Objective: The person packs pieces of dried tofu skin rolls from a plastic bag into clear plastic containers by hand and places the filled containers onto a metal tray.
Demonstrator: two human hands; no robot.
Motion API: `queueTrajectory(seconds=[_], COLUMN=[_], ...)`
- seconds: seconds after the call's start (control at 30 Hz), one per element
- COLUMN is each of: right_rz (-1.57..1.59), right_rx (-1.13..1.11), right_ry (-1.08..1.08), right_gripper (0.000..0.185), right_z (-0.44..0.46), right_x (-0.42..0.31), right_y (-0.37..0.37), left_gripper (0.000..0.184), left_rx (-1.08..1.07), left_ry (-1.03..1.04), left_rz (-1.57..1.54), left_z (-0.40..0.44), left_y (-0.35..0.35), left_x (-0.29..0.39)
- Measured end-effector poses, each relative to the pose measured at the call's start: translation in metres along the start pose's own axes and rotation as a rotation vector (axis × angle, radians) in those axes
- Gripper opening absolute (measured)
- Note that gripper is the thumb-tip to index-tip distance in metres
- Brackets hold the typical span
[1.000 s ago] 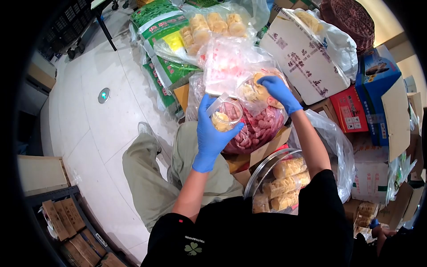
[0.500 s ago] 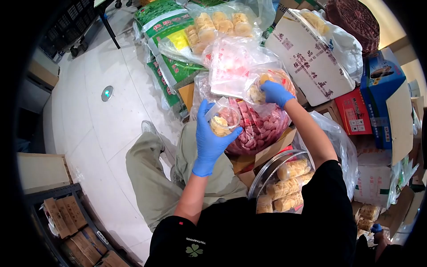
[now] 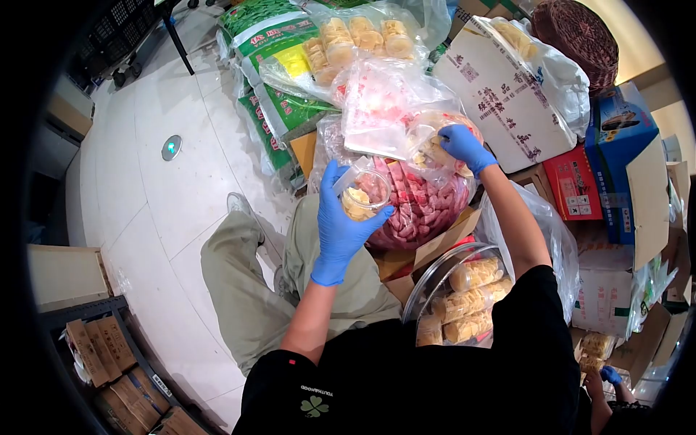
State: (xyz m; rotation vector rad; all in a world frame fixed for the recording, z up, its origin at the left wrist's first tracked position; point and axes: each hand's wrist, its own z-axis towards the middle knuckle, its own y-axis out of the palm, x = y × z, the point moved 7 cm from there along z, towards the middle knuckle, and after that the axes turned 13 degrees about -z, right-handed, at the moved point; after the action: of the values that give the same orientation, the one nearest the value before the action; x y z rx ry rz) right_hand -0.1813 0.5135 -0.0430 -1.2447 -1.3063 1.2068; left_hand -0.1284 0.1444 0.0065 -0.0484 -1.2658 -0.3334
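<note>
Left hand (image 3: pixel 339 238) grasps clear round plastic tub of pale-yellow slices (image 3: pixel 359 199) over upper-left edge of clear bag of pink pieces (image 3: pixel 428 210). Right hand (image 3: pixel 467 150) at clear slice bag (image 3: pixel 432 152); fingertip grip unclear. Best: hold tub mouth steady, near slices.

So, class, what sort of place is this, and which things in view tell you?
Probably a stockroom or food-packing area: green printed sacks are piled on the floor, cardboard boxes fill a black crate, and several clear tubs hold similar pale yellow pieces.
</note>
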Motion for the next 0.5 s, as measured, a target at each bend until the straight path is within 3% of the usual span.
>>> queueTrajectory(seconds=[0.07, 0.3, 0.37, 0.4, 0.47, 0.5], right_rz=[-0.026, 0.005, 0.616, 0.615, 0.185, 0.168], right_rx=[0.149, 0.197, 0.074, 0.075, 0.054, 0.134], right_ry=[-0.007, 0.045, 0.306, 0.311, 0.083, 0.078], right_gripper=[0.014, 0.015, 0.014, 0.014, 0.015, 0.017], right_z=[0.001, 0.0, -0.008, -0.009, -0.008, -0.007], right_x=[0.002, -0.018, -0.011, -0.009, -0.02, -0.019], right_y=[-0.005, -0.023, -0.027, -0.026, -0.029, -0.031], left_gripper=[0.109, 0.108, 0.108, 0.109, 0.109, 0.109], left_rx=[0.001, 0.002, 0.002, -0.001, -0.012, -0.015], left_ry=[0.0, -0.009, 0.005, 0.023, 0.015, 0.011], left_rz=[-0.002, -0.027, 0.006, 0.036, 0.022, 0.015], left_z=[-0.001, 0.0, -0.001, -0.001, -0.001, 0.0], left_y=[0.0, 0.001, -0.001, 0.0, 0.005, 0.006], left_x=[0.0, 0.004, 0.0, 0.0, 0.0, 0.0])
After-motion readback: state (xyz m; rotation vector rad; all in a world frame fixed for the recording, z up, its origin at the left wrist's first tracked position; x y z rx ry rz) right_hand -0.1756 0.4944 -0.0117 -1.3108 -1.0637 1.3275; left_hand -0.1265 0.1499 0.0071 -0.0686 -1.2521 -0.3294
